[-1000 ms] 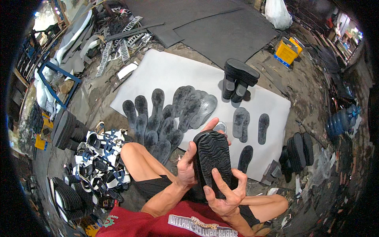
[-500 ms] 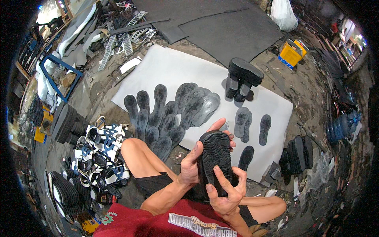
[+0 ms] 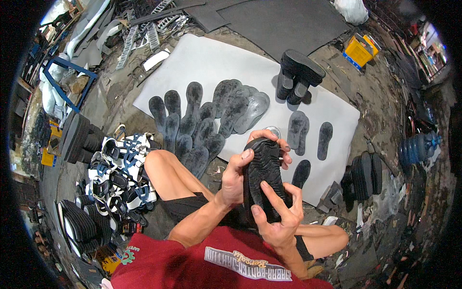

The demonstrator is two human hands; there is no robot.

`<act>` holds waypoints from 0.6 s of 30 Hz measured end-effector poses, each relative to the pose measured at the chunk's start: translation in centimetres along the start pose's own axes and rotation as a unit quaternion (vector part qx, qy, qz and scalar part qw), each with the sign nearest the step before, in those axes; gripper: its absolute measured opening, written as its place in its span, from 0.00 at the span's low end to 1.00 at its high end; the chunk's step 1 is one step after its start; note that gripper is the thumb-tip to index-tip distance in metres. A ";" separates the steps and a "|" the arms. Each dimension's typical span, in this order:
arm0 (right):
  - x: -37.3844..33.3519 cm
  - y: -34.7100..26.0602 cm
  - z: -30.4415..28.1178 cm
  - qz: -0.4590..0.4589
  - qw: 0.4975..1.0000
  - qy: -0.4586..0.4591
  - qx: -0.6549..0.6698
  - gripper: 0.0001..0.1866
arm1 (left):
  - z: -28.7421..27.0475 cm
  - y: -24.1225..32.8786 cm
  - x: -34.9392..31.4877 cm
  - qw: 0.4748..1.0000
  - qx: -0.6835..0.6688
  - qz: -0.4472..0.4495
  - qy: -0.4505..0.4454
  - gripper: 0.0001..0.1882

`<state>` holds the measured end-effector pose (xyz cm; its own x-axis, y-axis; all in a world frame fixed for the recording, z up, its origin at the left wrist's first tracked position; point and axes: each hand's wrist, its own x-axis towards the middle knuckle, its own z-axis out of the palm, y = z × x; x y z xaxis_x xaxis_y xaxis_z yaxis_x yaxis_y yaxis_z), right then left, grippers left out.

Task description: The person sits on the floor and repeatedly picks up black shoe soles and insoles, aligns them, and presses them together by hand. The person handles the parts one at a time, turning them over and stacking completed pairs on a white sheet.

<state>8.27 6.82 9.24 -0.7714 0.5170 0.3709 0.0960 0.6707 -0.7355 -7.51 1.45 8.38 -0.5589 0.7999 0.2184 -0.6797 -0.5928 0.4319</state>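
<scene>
A black shoe sole (image 3: 266, 166) with a wavy ridged tread is held in front of me, tread side facing up. My left hand (image 3: 235, 177) wraps round its left edge and far end, thumb on the near side and fingers curled over the top. My right hand (image 3: 281, 219) grips the lower end, with fingers lying on the tread and its right edge. What lies beneath the sole is hidden. Beyond it, several dark insole-shaped pieces (image 3: 194, 101) rest on a white sheet (image 3: 192, 55), partly overlapping. A single dark piece (image 3: 301, 174) lies just right of my hands.
Thick black soles (image 3: 302, 67) stand stacked on the sheet's far right. Strapped white and blue sandal uppers (image 3: 122, 176) pile up left of my knee. More soles (image 3: 368, 176) stand at right, near a blue water bottle (image 3: 417, 150). A yellow container (image 3: 360, 50) sits farther back.
The fingers of my left hand have curled down over the sole's far end, where one was extended before. The surroundings sit slightly higher in view. Both hands still hold the sole.
</scene>
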 end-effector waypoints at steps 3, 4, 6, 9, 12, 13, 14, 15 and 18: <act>0.2 0.3 0.2 -0.001 1.000 -0.003 0.008 0.31 | -0.3 -0.5 0.0 0.998 0.015 -0.011 0.055 0.25; 0.2 0.3 0.3 0.002 1.000 -0.009 0.009 0.31 | -0.5 -0.5 0.0 0.999 0.002 -0.010 0.051 0.24; 0.3 0.4 0.1 0.011 1.000 -0.018 0.009 0.32 | -0.9 -0.7 0.1 0.999 -0.026 -0.012 0.039 0.21; 1.2 0.6 -0.6 0.001 0.997 -0.077 -0.005 0.35 | -1.6 -0.6 0.6 0.998 -0.040 -0.006 0.053 0.21; 1.3 1.5 -2.2 0.173 0.970 -0.084 0.145 0.40 | -2.4 -0.1 1.0 0.997 -0.040 0.039 0.050 0.21; 1.9 1.1 -2.6 0.265 0.940 -0.046 0.210 0.38 | -2.3 0.2 1.1 0.996 -0.031 0.068 0.055 0.21; 2.1 1.4 -3.6 0.342 0.882 -0.064 0.317 0.33 | -2.4 0.6 1.1 0.993 -0.021 0.098 0.061 0.20; 1.8 2.8 -3.9 0.362 0.843 -0.077 0.389 0.29 | -2.8 1.3 1.4 0.989 0.004 0.133 0.060 0.19; -1.2 7.2 -1.8 0.393 0.754 -0.017 0.527 0.18 | -3.0 1.4 2.4 0.986 -0.031 0.153 0.062 0.20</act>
<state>11.02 12.00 4.47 -0.7534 0.5090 -0.4163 -0.0071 -0.6393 -0.7689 -11.23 2.27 6.86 -0.7928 0.5684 0.2201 -0.4965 -0.8117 0.3078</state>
